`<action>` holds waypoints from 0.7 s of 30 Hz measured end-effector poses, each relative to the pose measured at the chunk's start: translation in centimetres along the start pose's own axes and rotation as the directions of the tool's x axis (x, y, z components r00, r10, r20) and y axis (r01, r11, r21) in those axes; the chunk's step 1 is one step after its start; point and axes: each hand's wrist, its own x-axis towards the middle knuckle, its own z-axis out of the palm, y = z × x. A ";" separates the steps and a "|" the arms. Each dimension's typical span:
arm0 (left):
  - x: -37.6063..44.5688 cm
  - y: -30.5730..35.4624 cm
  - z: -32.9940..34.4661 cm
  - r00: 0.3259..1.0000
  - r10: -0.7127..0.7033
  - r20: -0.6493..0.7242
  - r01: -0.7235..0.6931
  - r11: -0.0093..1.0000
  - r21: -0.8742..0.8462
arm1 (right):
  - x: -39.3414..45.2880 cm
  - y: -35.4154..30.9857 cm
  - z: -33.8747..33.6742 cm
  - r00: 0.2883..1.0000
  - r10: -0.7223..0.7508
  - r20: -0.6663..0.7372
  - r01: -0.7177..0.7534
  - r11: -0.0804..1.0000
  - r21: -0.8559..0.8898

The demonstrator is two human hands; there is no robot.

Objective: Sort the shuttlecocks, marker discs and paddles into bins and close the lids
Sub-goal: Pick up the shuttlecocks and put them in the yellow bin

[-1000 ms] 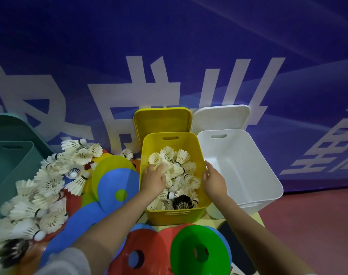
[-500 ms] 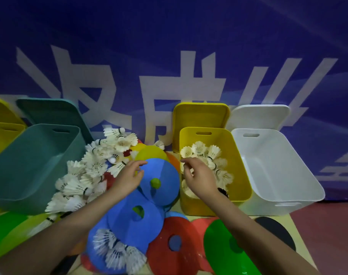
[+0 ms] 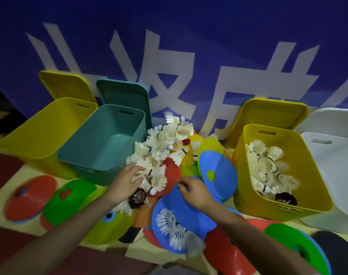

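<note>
A heap of white shuttlecocks (image 3: 163,147) lies on coloured marker discs between the bins. My left hand (image 3: 127,181) rests on the heap's near edge with its fingers spread over a few shuttlecocks, beside a black shuttlecock (image 3: 138,197). My right hand (image 3: 193,190) hovers over a blue disc (image 3: 189,211), fingers bent, fingertips at the rim of a red disc (image 3: 172,173); nothing shows in it. The right yellow bin (image 3: 242,185) holds several shuttlecocks. More shuttlecocks (image 3: 175,229) lie on the blue disc.
An open yellow bin (image 3: 40,128), a teal bin (image 3: 101,143) and a white bin (image 3: 328,159) stand along the blue banner, lids propped behind. Loose discs: red (image 3: 30,195), green (image 3: 69,199), blue (image 3: 218,175), green (image 3: 284,235). A dark round object (image 3: 338,253) sits bottom right.
Both hands left the right yellow bin and moved left to the heap. My view swung left, so the left yellow and teal bins came into sight.
</note>
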 end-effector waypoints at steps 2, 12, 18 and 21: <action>-0.6 -1.3 0.1 0.995 0.062 0.082 -0.068 0.995 0.070 | -0.9 -0.4 2.1 0.999 0.031 0.044 -0.030 0.999 -0.016; 1.6 -3.1 1.2 0.903 0.265 0.338 -0.407 0.783 0.471 | -4.0 -0.1 7.6 0.905 -0.063 0.420 0.257 0.869 -0.423; 2.7 -2.3 2.0 0.888 0.202 0.412 -0.423 0.710 0.563 | -4.0 -0.6 9.3 0.934 0.032 0.356 0.172 0.834 -0.525; 2.6 -2.0 2.9 0.897 0.219 0.383 -0.414 0.719 0.558 | -4.1 -1.1 10.5 0.947 0.057 0.317 0.125 0.841 -0.526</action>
